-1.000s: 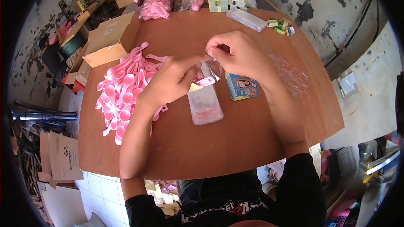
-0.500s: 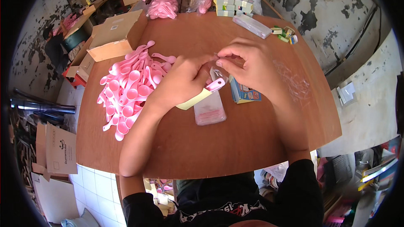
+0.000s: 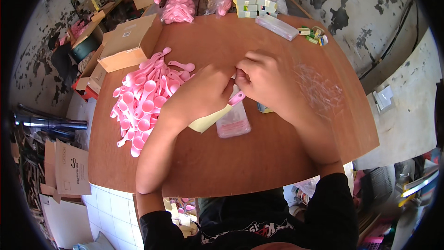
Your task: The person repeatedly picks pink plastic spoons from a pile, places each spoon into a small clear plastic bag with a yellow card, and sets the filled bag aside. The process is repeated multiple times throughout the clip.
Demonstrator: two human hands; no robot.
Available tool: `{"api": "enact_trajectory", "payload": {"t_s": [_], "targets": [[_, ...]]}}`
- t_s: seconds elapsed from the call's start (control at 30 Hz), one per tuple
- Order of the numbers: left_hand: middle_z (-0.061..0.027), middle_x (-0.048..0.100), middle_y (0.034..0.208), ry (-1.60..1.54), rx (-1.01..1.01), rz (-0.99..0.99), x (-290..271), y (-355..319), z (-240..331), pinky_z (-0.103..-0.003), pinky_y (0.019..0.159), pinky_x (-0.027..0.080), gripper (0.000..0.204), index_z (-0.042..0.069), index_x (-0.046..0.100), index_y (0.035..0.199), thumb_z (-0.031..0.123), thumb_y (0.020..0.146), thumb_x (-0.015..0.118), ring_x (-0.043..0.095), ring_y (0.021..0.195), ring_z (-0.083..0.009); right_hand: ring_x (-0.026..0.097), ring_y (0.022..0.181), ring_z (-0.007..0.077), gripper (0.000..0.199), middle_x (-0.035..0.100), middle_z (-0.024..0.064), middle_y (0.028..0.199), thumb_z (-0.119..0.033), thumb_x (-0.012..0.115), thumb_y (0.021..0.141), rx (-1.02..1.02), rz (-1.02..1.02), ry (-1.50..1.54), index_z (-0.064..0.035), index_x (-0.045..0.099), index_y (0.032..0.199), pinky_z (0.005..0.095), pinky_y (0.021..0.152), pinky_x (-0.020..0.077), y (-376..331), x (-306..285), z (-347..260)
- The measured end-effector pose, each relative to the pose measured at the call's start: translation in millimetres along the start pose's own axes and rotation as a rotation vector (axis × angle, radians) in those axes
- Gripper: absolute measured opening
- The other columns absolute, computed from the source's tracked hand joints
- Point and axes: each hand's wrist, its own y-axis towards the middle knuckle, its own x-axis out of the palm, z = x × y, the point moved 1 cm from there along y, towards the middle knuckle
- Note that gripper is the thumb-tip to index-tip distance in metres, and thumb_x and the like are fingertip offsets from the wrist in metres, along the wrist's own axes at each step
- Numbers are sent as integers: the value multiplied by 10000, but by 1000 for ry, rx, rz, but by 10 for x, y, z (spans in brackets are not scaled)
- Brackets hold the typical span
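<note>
My left hand [image 3: 203, 93] is closed round a pink spoon [image 3: 237, 97], whose handle end pokes out beside the fingers, and a pale yellow card [image 3: 208, 121]. The fingertips of my right hand [image 3: 264, 79] are pinched together against those of the left, at a clear plastic bag largely hidden by the fingers. Under the hands lies a stack of clear plastic bags [image 3: 233, 124]. Blue printed cards [image 3: 264, 109] show only a corner beneath my right hand. To the left spreads a heap of pink measuring spoons [image 3: 147, 97].
A cardboard box [image 3: 127, 41] stands at the table's far left. Along the far edge are small boxes [image 3: 255, 5], a clear packet [image 3: 277, 27] and small green-and-yellow pieces [image 3: 314, 35]. Clear plastic scraps [image 3: 319, 88] lie at right. Another person [image 3: 62, 60] sits far left.
My right hand has come in against the left, its thumb and fingers curling tighter. It now covers most of the blue cards. The whole view has shifted slightly.
</note>
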Motion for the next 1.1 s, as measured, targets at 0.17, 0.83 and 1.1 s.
{"api": "enact_trajectory", "payload": {"t_s": [0.17,0.83,1.1], "targets": [[-239,643,839,-22,82,-90,-129,-3,52,-415,711,480,268,-18,614,1155,-11,904,520,621,763,-385,614,575,154,97,668,75,701,-108,711,748,417,55,498,-11,709,747,334,513,488,-21,-54,73],[-36,673,879,-938,-222,235,70,94,-401,-249,610,474,170,12,605,1064,157,1022,527,598,712,-68,688,911,162,357,736,31,966,-329,697,916,752,-336,149,-99,699,1189,345,741,535,-337,-775,969],[-56,646,1084,-1196,-204,249,85,91,-197,-295,816,541,209,42,588,1153,198,1022,542,667,990,-158,656,837,62,251,720,31,899,-222,711,923,619,-67,1026,-16,690,1064,206,699,503,176,-145,239]]}}
